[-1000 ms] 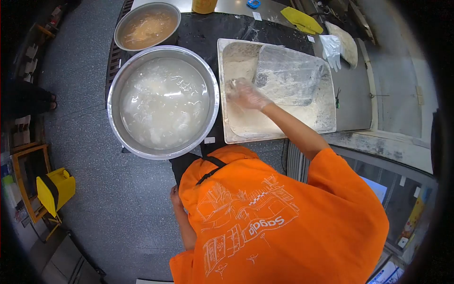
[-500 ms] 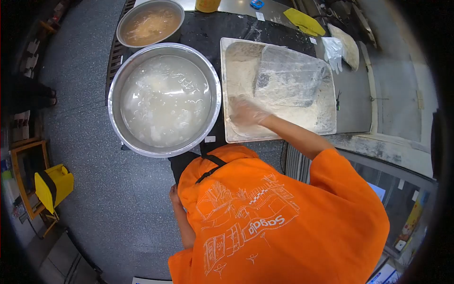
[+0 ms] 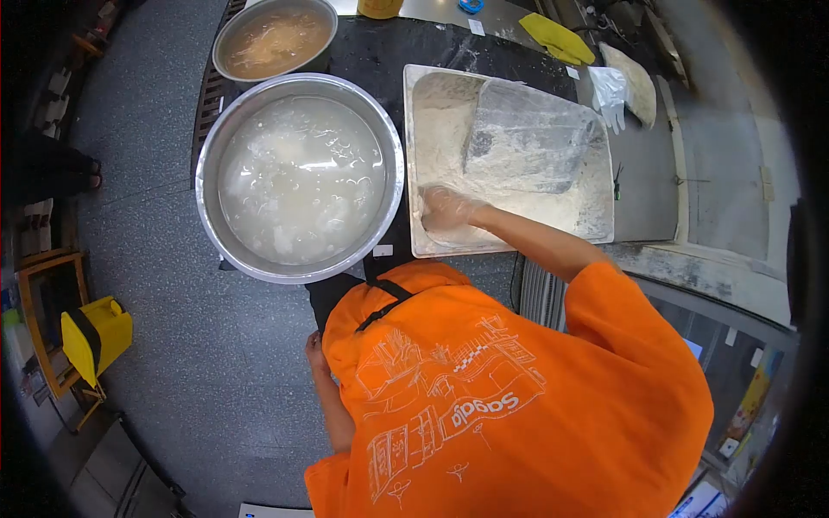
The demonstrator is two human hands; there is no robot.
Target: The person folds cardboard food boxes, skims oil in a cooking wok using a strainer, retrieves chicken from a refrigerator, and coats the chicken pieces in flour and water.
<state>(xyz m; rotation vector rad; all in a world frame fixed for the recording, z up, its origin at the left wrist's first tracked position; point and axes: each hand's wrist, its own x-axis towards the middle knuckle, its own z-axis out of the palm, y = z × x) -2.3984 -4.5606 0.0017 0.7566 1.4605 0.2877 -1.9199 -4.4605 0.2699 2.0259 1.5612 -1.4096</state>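
Observation:
My right hand (image 3: 450, 210), in a clear plastic glove, is inside a pale rectangular tub (image 3: 409, 155) by its left wall. Its fingers look curled down against the whitish flour-like powder (image 3: 518, 211), and what they hold, if anything, is hidden. A flour-dusted grey sheet or panel (image 3: 531, 138) lies in the same tub. To the left stands a large metal bowl (image 3: 207, 186) of cloudy liquid with whitish lumps under the surface. My left hand (image 3: 316, 352) hangs low beside my hip, apart from the tub and bowl; its fingers are mostly hidden.
A smaller metal bowl (image 3: 220, 69) with brownish liquid stands behind the large one. Along the back are a yellow container (image 3: 380, 8), a yellow cloth (image 3: 557, 39) and a loose clear glove (image 3: 610, 91). A yellow box (image 3: 97, 337) stands at far left; another person's feet (image 3: 93, 177) show there.
My right hand has shifted slightly lower in the tub, and its fingers look more curled downward. My left hand stays by my hip.

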